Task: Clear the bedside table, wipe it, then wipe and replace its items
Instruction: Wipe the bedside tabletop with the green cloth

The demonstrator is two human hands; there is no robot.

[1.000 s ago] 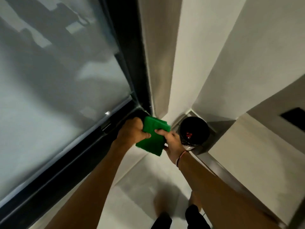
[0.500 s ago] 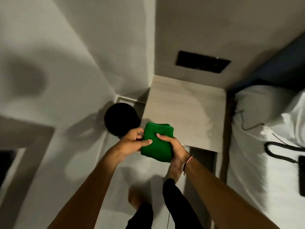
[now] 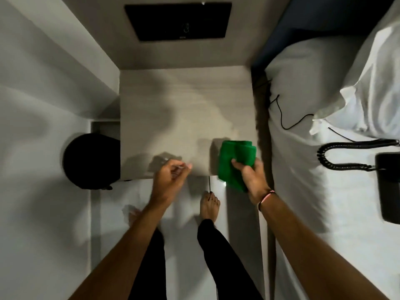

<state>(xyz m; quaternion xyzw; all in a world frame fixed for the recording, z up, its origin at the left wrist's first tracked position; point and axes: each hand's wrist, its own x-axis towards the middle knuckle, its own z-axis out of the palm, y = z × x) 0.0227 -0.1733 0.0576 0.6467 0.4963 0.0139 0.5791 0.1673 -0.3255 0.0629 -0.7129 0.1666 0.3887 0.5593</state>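
Note:
The pale wood bedside table (image 3: 184, 109) stands in the middle of the head view with a bare top. A folded green cloth (image 3: 234, 161) is over the table's near right corner, gripped by my right hand (image 3: 252, 178). My left hand (image 3: 171, 180) hovers over the table's front edge, fingers loosely curled with nothing in them. A black telephone (image 3: 388, 187) with its coiled cord (image 3: 346, 155) lies on the white bed at the right.
A black round bin (image 3: 91, 161) stands on the floor left of the table. A dark panel (image 3: 177, 20) is set in the wall behind it. The bed (image 3: 303, 169) with pillows (image 3: 372, 83) and a thin black cable (image 3: 287, 118) fills the right side. My bare feet stand by the table's front.
The view swung from the window corner to the bedside table. My left hand let go of the green cloth, and my right hand carried it to the table's right front corner.

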